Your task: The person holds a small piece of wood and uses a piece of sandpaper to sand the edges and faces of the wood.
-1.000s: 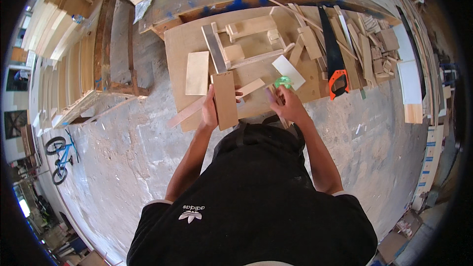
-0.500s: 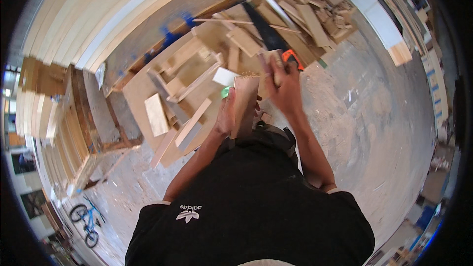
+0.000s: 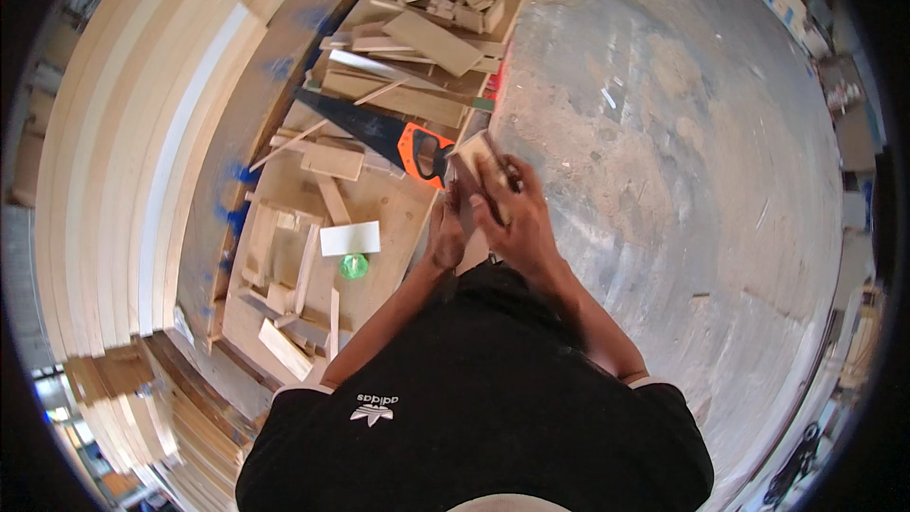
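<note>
Just in front of my body, my left hand (image 3: 445, 239) grips a wooden board (image 3: 472, 254) from its left side. My right hand (image 3: 521, 226) is wrapped round a small wooden block (image 3: 477, 146) with a dark brown face, which looks like a sanding block. The block lies tilted against the board's upper end, and the fingers partly cover both pieces. Beyond my left hand, a handsaw (image 3: 420, 152) with an orange and black handle and a dark blade rests on the workbench (image 3: 389, 213).
Left of my hands, the bench carries a white block (image 3: 350, 239), a green round object (image 3: 354, 266) and a small wooden frame (image 3: 284, 251). Offcuts (image 3: 441, 38) pile up at its far end. Long planks (image 3: 114, 161) are stacked at the left. Dusty concrete floor (image 3: 654, 190) spreads to the right.
My view has turned, so the bench and saw now appear farther left. The block in my right hand, apart from the board before, has come against its end.
</note>
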Demonstrator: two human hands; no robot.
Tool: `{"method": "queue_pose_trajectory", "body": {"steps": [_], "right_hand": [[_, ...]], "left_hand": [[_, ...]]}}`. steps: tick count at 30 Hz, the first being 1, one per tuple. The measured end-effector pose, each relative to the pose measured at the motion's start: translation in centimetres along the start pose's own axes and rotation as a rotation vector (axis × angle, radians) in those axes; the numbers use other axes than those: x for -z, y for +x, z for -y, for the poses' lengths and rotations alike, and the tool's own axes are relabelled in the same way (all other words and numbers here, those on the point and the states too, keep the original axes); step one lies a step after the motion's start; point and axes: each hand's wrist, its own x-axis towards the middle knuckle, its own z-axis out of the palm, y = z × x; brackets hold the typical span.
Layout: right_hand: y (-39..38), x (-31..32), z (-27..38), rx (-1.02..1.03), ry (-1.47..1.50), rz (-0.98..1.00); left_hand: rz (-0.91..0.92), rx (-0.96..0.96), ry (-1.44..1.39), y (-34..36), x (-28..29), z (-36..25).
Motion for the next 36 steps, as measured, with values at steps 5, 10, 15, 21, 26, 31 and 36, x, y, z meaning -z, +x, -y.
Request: {"method": "queue_pose_trajectory", "body": {"steps": [5,10,15,21,26,31,36], "right_hand": [[0.1,1.1,-0.7,-0.078,-0.078,-0.071],[-1.1,1.2,1.7,-0.004,-0.047,-0.107],[-3.1,2.0,-6.5,-0.254,-0.268,-0.080],[-5.0,0.7,4.8,-0.210,0.015,-0.182],[-7.3,-1.5,0.6,-0.196,-0.237,-0.136],[-8.7,-0.1,6.3,-0.143,-0.056,-0.134],[-8.9,-1.3,4.2,-0.199,-0.150,-0.141]], "left_hand": [[0.013,-0.085,0.148,0.9,-1.6,-1.9],[0.131,-0.014,0.197,0.9,0.6,-1.1],[0.273,0.291,-0.237,-1.0,2.3,0.0],[0.196,0.330,-0.336,-4.2,4.1,0.1],[0.246,0.181,-0.153,-7.2,4.6,-0.8],[0.264,0.063,-0.099,-8.7,6.2,0.0],[0.332,0.081,-0.004,-10.3,6.7,-0.8]]}}
